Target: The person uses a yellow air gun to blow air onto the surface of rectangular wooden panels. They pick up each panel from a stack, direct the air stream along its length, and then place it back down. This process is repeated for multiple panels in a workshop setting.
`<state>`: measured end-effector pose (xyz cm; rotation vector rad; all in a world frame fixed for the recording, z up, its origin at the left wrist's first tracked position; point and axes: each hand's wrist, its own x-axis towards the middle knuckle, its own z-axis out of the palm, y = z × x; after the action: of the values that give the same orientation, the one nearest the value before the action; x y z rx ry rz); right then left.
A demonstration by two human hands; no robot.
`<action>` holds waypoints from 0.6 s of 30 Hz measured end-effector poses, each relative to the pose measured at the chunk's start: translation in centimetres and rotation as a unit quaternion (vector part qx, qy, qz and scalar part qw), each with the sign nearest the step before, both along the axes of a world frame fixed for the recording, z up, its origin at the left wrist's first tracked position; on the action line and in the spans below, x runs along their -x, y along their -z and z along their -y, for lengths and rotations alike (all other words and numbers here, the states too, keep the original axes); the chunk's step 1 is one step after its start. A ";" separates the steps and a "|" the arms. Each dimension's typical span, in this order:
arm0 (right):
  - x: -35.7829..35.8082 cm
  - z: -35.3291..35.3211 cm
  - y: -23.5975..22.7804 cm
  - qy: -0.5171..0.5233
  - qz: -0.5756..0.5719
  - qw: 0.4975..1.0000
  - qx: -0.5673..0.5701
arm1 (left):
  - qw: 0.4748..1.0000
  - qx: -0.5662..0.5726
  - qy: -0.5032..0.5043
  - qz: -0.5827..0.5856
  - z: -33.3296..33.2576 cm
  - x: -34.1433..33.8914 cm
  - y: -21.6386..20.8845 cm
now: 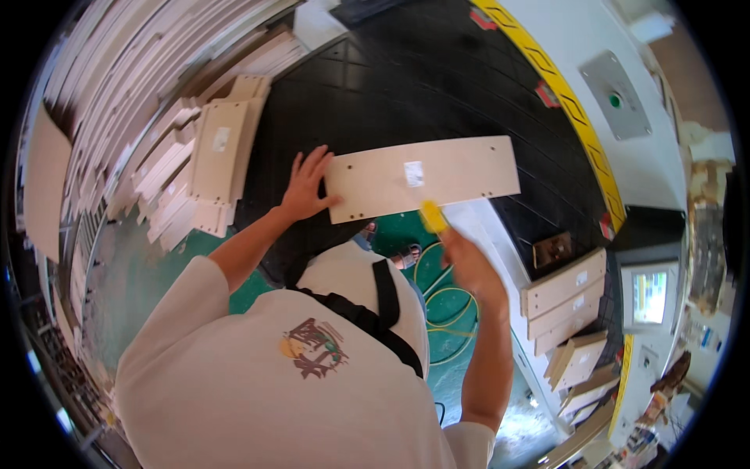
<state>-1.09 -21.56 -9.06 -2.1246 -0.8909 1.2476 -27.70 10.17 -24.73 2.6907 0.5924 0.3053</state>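
Observation:
A long pale wooden board (457,168) with dark holes near its ends and a white label in the middle lies across the front of the black work surface, its near edge jutting out over the floor. My left hand (307,187) steadies the board's left end, thumb and fingers spread along that edge. Over the board's near edge, right of the label, my right hand (467,262) is closed around a yellow tool (432,216). Motion blurs this hand, and the tool's exact kind cannot be made out.
Stacked boards (223,148) stand at the left, beside long pale strips (101,94). More boards (566,293) lean at the right, near a small screen (650,297). A yellow strip (558,74) edges the black surface (391,70). A thin yellow hose (449,291) coils on the green floor.

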 end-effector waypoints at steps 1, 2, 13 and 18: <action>2.5 -1.5 -2.2 -0.030 -0.065 0.997 0.025 | 1.000 0.016 0.006 0.002 -0.1 0.2 -0.2; 3.5 -2.8 -2.9 -0.028 -0.055 0.998 0.028 | 0.999 0.032 0.017 0.005 -0.2 0.1 -0.7; 6.8 -5.1 -4.9 -0.003 0.027 0.998 0.052 | 0.995 0.038 0.084 -0.025 -0.9 0.2 -1.2; 7.9 -1.7 -7.2 -0.057 0.027 0.986 0.154 | 0.985 0.007 0.125 -0.115 0.3 -0.6 -3.0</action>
<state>-9.04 -19.91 -1.87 -2.3846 -0.9012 1.4734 -27.07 9.87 -21.71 2.7665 0.3110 -0.0784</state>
